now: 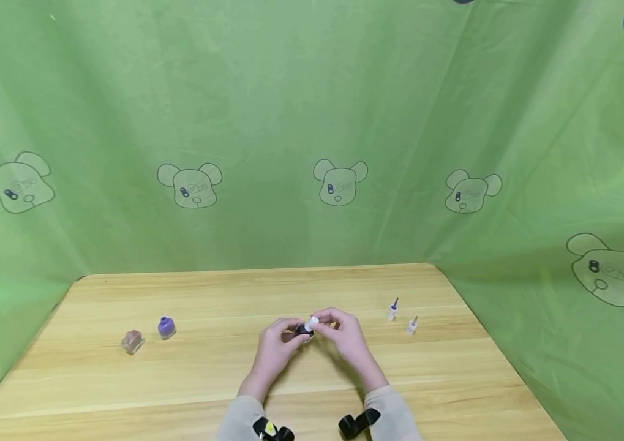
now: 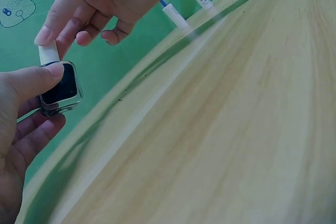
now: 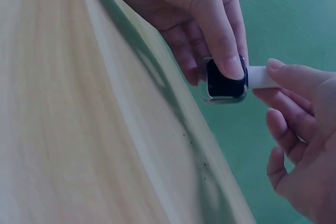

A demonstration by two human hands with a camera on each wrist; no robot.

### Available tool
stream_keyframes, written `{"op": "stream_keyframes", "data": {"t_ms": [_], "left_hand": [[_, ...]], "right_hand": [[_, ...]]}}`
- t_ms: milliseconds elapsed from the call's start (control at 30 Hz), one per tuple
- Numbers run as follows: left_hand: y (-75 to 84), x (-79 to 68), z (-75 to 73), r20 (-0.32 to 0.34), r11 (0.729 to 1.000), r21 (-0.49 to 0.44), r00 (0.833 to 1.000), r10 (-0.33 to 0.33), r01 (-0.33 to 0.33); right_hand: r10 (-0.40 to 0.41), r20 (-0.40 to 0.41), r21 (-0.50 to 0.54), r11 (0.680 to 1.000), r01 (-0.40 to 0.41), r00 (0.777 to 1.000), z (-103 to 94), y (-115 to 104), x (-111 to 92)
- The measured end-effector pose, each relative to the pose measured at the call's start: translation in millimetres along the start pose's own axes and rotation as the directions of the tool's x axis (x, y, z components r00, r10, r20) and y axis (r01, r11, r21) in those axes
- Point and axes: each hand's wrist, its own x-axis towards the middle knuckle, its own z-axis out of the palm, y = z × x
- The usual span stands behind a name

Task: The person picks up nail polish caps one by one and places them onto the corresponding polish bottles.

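A dark nail polish bottle with clear glass walls is held up over the middle of the table. My left hand grips its body between thumb and fingers. The white cap sits at the bottle's neck, and my right hand pinches it between thumb and forefinger. In the right wrist view the other right fingers curl loosely below the cap. Whether the cap is fully seated cannot be made out.
Left on the wooden table stand a pinkish bottle and a purple bottle, both without caps. To the right, two white caps stand with brushes pointing up. Green cloth hangs behind and at the sides.
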Motion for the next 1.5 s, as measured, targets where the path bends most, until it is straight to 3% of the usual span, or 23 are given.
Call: {"op": "stream_keyframes", "data": {"t_ms": [333,733,1000,1500], "left_hand": [[-2.2,0.9,0.1,-0.01,0.999,0.031,1.0,0.014,-0.013],[0.3,0.9,0.4,-0.044,0.996,0.086,0.999,0.021,-0.017],[-1.3,1.0,1.6,-0.072,0.992,0.123,0.997,0.042,-0.033],[8.8,0.5,-0.2,-0.077,0.996,0.04,0.993,0.087,-0.084]], "right_hand": [[0.038,-0.13,0.047,0.998,-0.032,0.991,10.5,-5,-1],[0.051,-0.204,0.038,0.998,-0.044,0.978,19.2,-6,-2],[0.047,-0.208,0.048,0.998,-0.038,0.977,19.4,-6,-3],[-0.012,-0.149,0.03,0.999,0.017,0.989,-2.1,-17,-1]]}}
